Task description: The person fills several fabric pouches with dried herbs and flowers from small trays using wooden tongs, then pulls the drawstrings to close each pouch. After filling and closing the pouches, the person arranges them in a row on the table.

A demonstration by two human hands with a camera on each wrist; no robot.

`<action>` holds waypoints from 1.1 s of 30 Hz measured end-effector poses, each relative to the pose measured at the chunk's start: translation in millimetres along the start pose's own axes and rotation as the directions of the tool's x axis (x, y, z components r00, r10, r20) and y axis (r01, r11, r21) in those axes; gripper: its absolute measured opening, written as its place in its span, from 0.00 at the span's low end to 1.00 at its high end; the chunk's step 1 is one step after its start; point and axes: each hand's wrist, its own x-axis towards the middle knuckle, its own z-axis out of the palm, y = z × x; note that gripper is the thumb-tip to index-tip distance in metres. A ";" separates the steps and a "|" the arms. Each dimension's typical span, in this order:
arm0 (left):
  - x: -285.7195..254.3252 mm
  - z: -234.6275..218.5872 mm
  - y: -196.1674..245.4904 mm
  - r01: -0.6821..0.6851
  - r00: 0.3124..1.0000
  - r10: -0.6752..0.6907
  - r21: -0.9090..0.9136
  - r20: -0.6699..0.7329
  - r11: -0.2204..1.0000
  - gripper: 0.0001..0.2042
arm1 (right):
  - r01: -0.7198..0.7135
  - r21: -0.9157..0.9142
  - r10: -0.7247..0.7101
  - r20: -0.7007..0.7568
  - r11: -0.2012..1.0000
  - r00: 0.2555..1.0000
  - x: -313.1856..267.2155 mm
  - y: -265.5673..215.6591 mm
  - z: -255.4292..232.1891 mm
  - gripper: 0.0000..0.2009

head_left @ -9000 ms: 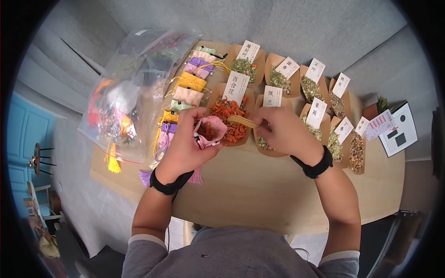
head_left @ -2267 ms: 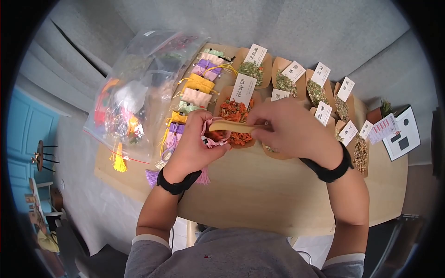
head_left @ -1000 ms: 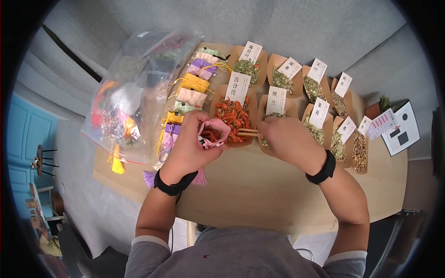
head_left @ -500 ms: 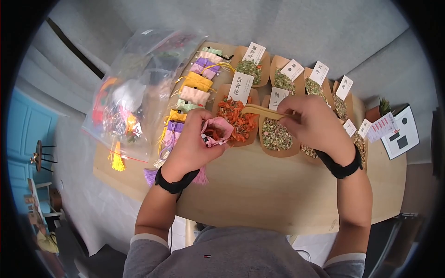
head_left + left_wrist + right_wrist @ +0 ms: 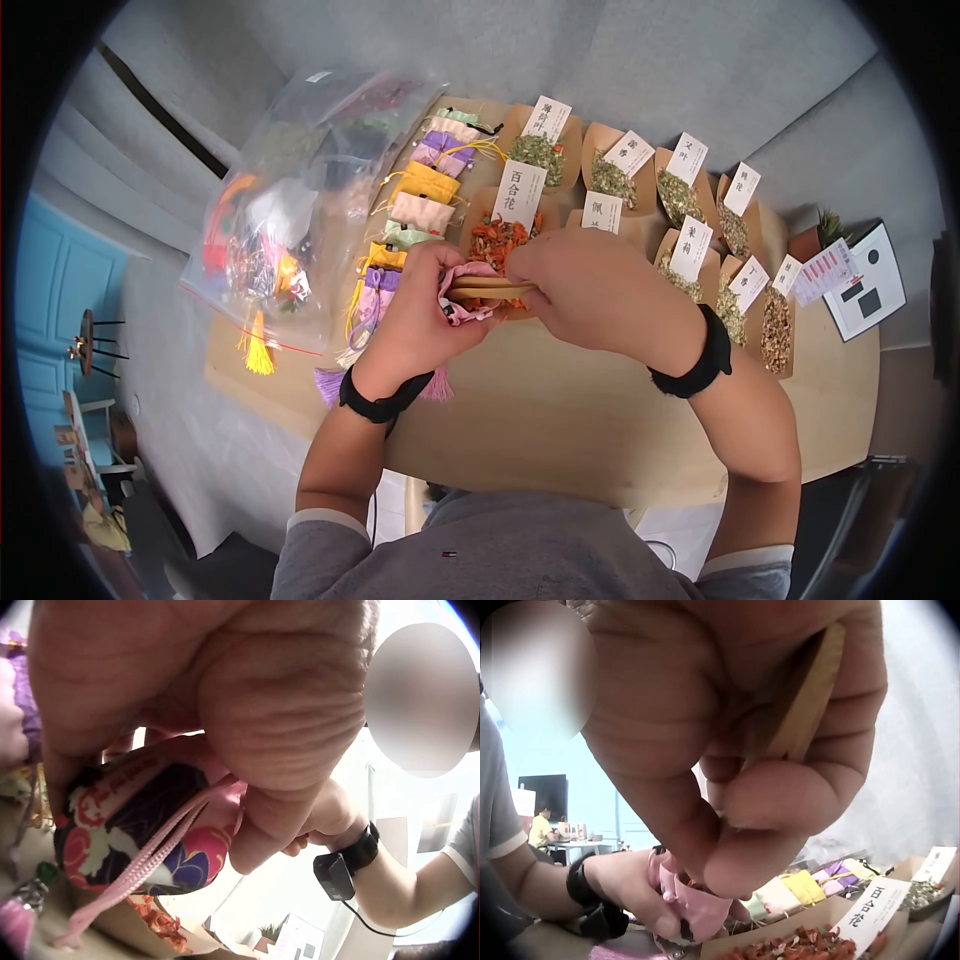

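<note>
My left hand (image 5: 415, 315) grips a small drawstring pouch (image 5: 142, 825), its pink mouth facing up. Dark floral cloth and a pink cord show in the left wrist view. In my right hand (image 5: 605, 300) I pinch wooden tongs (image 5: 490, 289), whose two tips lie over the pouch's mouth; the pouch's contents are covered by them. One wooden arm of the tongs shows between the fingers in the right wrist view. Just behind both hands stands a brown paper tray (image 5: 480, 205) of dried orange petals (image 5: 495, 235), partly hidden by the right hand.
Several paper trays of dried herbs (image 5: 680, 195) with white label cards stand to the right. A row of small coloured pouches (image 5: 425, 180) lies left of the petals, beside a large clear plastic bag (image 5: 290, 220). A potted plant (image 5: 832, 232) stands at the far right.
My right hand has dipped the tongs toward the petal tray, lifted them, then come left so their tips are over the pouch. The left hand keeps its hold on the pouch.
</note>
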 end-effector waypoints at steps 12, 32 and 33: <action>0.5 0.1 -4.5 -0.042 0.999 0.042 0.007 -0.020 0.999 0.32 | -0.079 -0.026 0.082 0.109 0.997 0.991 -8.3 -2.8 -25.2 0.07; 0.4 -2.4 -4.4 0.011 1.000 -0.010 0.059 -0.017 0.998 0.32 | -0.353 -0.092 0.362 0.120 0.931 0.924 -20.5 50.8 14.0 0.05; 0.3 -2.3 -4.7 -0.007 1.000 0.007 0.061 -0.010 0.998 0.33 | -0.352 -0.092 0.361 0.122 0.931 0.924 -21.6 53.2 19.1 0.05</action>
